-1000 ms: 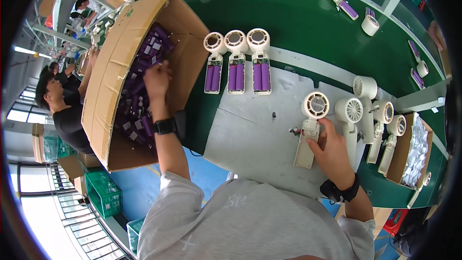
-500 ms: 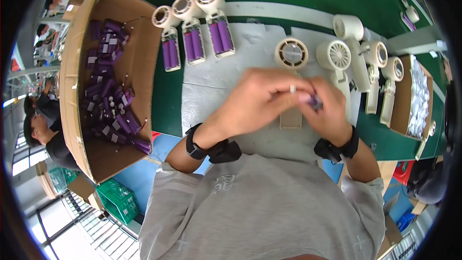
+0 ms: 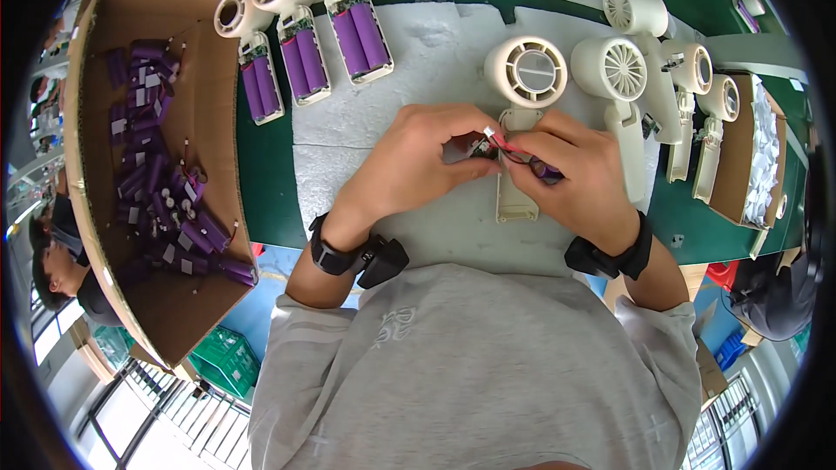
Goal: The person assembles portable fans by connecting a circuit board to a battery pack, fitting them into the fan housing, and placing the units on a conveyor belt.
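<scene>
My left hand (image 3: 418,157) is closed on a small circuit board (image 3: 479,149), mostly hidden by its fingers. My right hand (image 3: 579,174) grips a purple battery pack (image 3: 547,171), of which only one end shows. Red and black wires (image 3: 512,151) run between the hands, and a white plug (image 3: 489,132) sticks up by my left fingertips. Under both hands lies a cream handheld fan (image 3: 526,72) with its handle shell (image 3: 517,206) uncovered. Right of it rests another cream fan (image 3: 610,70) with a slatted grille.
At the left stands a cardboard box (image 3: 187,305) of purple battery packs. Several fans with batteries fitted (image 3: 355,35) lie at the upper left of the white foam sheet (image 3: 340,174). More fan parts (image 3: 710,152) and a small carton of white packets (image 3: 759,165) are at the right.
My hands have drawn apart, bringing the wires, plug and board into sight between them. The view has shifted, so the box and fans appear farther left.
</scene>
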The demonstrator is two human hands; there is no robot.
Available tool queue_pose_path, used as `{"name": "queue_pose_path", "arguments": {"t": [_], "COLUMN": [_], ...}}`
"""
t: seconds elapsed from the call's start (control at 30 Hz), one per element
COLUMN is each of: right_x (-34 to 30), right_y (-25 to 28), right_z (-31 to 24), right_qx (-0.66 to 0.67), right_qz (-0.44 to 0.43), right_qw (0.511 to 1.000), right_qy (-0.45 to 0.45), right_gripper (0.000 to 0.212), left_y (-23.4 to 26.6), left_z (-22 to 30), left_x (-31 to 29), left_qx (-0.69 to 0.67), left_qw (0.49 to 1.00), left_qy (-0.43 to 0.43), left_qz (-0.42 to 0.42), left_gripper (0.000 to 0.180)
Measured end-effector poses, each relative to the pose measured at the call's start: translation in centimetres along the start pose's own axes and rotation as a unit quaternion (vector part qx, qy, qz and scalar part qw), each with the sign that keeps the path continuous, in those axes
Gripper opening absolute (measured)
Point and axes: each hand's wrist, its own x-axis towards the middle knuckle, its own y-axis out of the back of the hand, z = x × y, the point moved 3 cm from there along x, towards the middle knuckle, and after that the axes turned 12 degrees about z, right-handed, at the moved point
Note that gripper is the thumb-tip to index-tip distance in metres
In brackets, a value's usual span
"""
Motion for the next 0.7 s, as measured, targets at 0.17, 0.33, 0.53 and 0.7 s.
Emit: {"name": "queue_pose_path", "arguments": {"t": [0.17, 0.33, 0.53, 0.7], "right_x": [-0.2, -0.1, -0.4, -0.4], "right_y": [-0.5, -0.6, -0.8, -0.6], "right_z": [0.0, -0.3, 0.0, 0.0], "right_qx": [-0.023, -0.055, -0.071, -0.082], "right_qz": [-0.033, -0.076, -0.074, -0.091], "right_qw": [0.999, 0.996, 0.995, 0.992], "right_qy": [-0.001, -0.001, 0.010, 0.014], "right_gripper": [0.019, 0.019, 0.019, 0.019], "left_y": [0.2, 0.4, 0.5, 0.7], "left_z": [0.4, -0.4, -0.8, 0.1], "left_x": [0.3, -0.1, -0.4, -0.2], "left_qx": [-0.047, -0.034, -0.014, -0.035], "left_qw": [0.999, 0.998, 0.997, 0.999], "left_qy": [0.000, -0.037, -0.069, -0.027], "left_qz": [0.022, 0.032, 0.032, 0.015], "left_gripper": [0.029, 0.027, 0.032, 0.034]}}
